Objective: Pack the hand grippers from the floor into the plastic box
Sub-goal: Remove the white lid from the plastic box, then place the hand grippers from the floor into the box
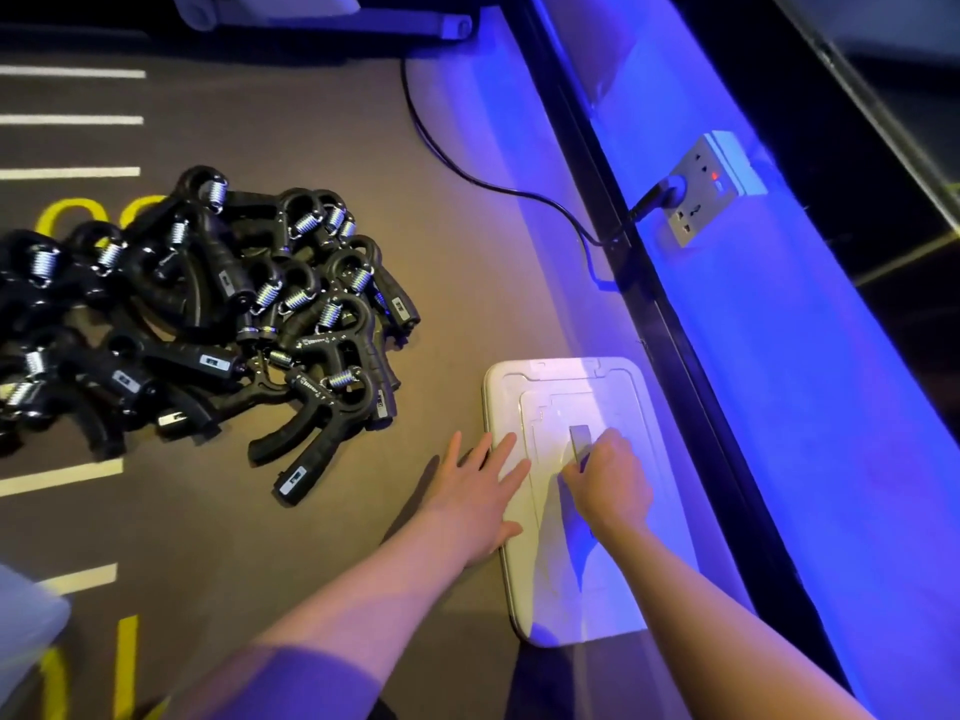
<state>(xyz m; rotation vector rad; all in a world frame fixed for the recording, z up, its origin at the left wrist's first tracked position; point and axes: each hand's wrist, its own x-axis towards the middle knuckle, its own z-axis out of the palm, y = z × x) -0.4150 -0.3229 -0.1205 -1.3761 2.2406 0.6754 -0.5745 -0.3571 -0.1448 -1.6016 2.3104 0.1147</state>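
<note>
A heap of several black hand grippers [218, 324] with silver springs lies on the dark floor at the left. A white plastic box [566, 392] with its lid on stands on the floor at the lower right, beside the wall. My left hand [475, 496] lies flat with fingers spread on the box's left edge. My right hand [610, 480] is on top of the lid, fingers curled around its grey handle [579, 439] in the middle.
A black cable [467, 174] runs across the floor to a wall socket [701, 194] on the blue-lit wall at the right. White and yellow lines mark the floor at the left. A machine base [332, 18] sits at the top.
</note>
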